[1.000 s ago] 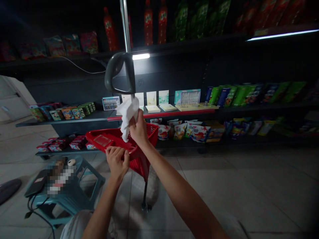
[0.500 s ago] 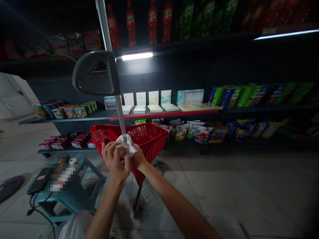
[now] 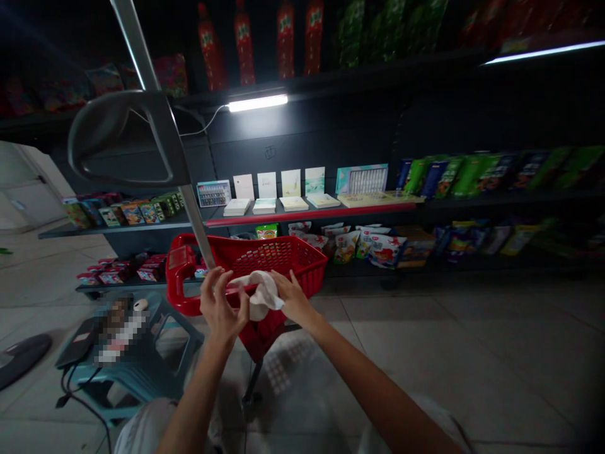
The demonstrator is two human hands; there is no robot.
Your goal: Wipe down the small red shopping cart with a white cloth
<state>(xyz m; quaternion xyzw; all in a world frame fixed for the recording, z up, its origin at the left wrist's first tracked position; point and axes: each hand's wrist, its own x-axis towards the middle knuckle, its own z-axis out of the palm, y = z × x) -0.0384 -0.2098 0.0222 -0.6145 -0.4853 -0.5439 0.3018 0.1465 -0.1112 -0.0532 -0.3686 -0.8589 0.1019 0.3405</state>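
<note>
A metal pole with a dark grey loop handle leans up to the left in front of me. My left hand has its fingers curled around the pole's lower end, which they hide. In my right hand is a crumpled white cloth, just right of the pole and stretching towards my left fingers. Whether the left fingers also touch the cloth is unclear. Both hands are in front of a red plastic shopping cart with a red push bar.
A blue-green stool on the left bears a dark device with cables and a blurred patch. Behind the cart, a dark shelf unit holds books, boxes and snack bags. Red bottles stand above a lit lamp.
The pole and its handle have swung left and tilted further. The cloth, earlier around the pole's lower end, is now to its right, and my right hand has moved right with it.
</note>
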